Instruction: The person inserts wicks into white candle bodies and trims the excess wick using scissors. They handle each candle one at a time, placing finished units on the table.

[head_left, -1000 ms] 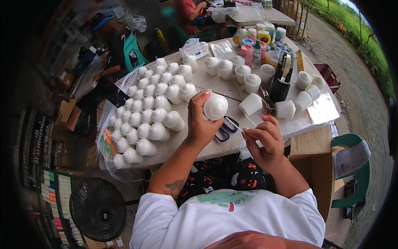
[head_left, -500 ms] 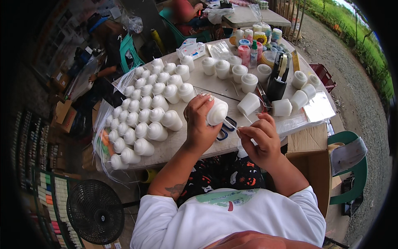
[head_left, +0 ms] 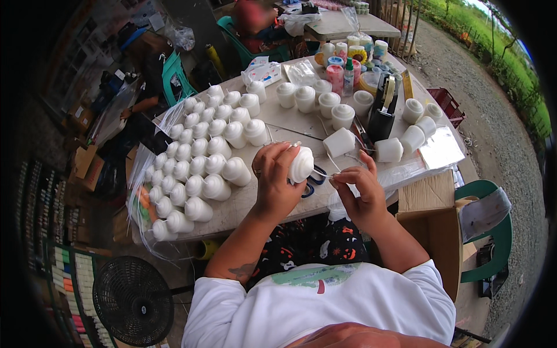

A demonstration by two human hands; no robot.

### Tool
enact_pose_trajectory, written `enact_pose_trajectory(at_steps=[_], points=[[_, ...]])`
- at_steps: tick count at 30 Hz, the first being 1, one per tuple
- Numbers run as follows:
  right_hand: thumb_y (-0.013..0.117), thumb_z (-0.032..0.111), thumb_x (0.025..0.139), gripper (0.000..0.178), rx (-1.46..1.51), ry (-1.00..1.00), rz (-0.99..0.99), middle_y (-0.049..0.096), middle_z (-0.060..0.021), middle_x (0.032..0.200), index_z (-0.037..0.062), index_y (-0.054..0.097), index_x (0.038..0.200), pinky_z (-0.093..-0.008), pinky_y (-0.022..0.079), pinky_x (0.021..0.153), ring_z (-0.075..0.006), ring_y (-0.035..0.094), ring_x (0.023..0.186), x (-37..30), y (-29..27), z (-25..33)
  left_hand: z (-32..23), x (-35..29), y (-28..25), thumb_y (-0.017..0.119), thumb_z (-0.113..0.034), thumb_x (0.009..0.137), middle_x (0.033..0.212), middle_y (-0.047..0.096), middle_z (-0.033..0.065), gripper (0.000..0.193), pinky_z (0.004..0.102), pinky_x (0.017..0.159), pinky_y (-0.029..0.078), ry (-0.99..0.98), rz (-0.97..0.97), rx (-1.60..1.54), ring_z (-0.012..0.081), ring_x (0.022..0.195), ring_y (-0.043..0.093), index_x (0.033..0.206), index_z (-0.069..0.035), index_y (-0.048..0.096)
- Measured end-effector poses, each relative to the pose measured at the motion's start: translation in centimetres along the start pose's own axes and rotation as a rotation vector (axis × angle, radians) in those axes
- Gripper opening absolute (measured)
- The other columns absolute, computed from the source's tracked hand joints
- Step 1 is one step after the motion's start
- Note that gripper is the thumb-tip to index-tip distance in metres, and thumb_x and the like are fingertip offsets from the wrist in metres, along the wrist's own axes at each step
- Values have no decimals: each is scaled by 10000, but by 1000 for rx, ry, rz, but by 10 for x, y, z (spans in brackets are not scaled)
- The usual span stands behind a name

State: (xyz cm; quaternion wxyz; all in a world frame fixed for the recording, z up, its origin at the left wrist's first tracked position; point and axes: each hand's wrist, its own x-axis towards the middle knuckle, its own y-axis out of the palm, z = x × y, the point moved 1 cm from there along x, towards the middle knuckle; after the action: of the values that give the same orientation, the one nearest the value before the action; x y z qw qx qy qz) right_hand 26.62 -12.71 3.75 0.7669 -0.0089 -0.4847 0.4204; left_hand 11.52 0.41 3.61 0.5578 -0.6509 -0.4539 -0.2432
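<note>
My left hand (head_left: 271, 181) is closed around a white candle (head_left: 301, 165), which lies tilted with its stepped, rounded top toward my right hand. A thin white wick (head_left: 322, 173) runs from that top to my right hand (head_left: 364, 196), where the thumb and fingertips pinch it. Below the wick, scissors with dark blue handles (head_left: 317, 176) lie on the table, partly hidden by my left hand. Many similar white candles (head_left: 216, 187) stand in close rows to the left, wicks up. Another white candle (head_left: 339, 142) lies on its side just beyond my right hand.
A black tape dispenser (head_left: 383, 110) stands among more white candles at the right. Colored candles (head_left: 335, 78) and a spray bottle (head_left: 348, 78) are farther back. An open cardboard box (head_left: 426, 194) sits by the right table edge, a black fan (head_left: 133, 298) at lower left. Two people sit beyond the table.
Both hands have come slightly nearer to me, and the held candle has turned so its top points more to the right. The wick is still pinched. The whole view has shifted a little.
</note>
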Motion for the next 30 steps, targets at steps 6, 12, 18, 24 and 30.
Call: enact_pose_trajectory(at_steps=[6, 12, 18, 24, 30], points=[[710, 1, 786, 219, -54, -48, 46, 660, -5, 882, 116, 635, 956, -497, 286, 1073, -183, 641, 860, 8, 7, -4, -11, -2, -11, 805, 22, 525, 1180, 490, 97, 787, 465, 988, 405, -20, 107, -4, 332, 1136, 471, 1256, -137, 561], [720, 22, 789, 227, 49, 10, 72, 644, -2, 868, 123, 653, 981, -492, 279, 1075, -171, 634, 863, 1, 11, -5, -6, -16, -25, 790, 17, 567, 1151, 515, 88, 733, 427, 949, 432, -109, 185, -102, 307, 1075, 509, 1257, -126, 589], [716, 19, 788, 228, 22, -50, 123, 637, 2, 868, 130, 660, 980, -493, 277, 1060, -166, 623, 856, -5, 11, -8, -14, -21, -38, 785, 26, 568, 1142, 520, 90, 761, 431, 926, 432, -141, 208, -98, 311, 1052, 511, 1283, -133, 575], [709, 2, 786, 238, 29, -65, 130, 634, 8, 870, 137, 660, 975, -497, 280, 1055, -170, 622, 851, -6, 16, -2, -17, -28, -41, 784, 23, 575, 1140, 524, 92, 756, 428, 932, 428, -152, 193, -105, 319, 1051, 511, 1284, -134, 573], [711, 10, 789, 240, -2, -76, 190, 618, 14, 869, 152, 659, 975, -496, 254, 1074, -161, 617, 872, -4, 12, -2, -14, -33, -44, 795, 20, 568, 1147, 545, 84, 743, 423, 957, 412, -145, 207, -161, 303, 1066, 530, 1261, -133, 574]])
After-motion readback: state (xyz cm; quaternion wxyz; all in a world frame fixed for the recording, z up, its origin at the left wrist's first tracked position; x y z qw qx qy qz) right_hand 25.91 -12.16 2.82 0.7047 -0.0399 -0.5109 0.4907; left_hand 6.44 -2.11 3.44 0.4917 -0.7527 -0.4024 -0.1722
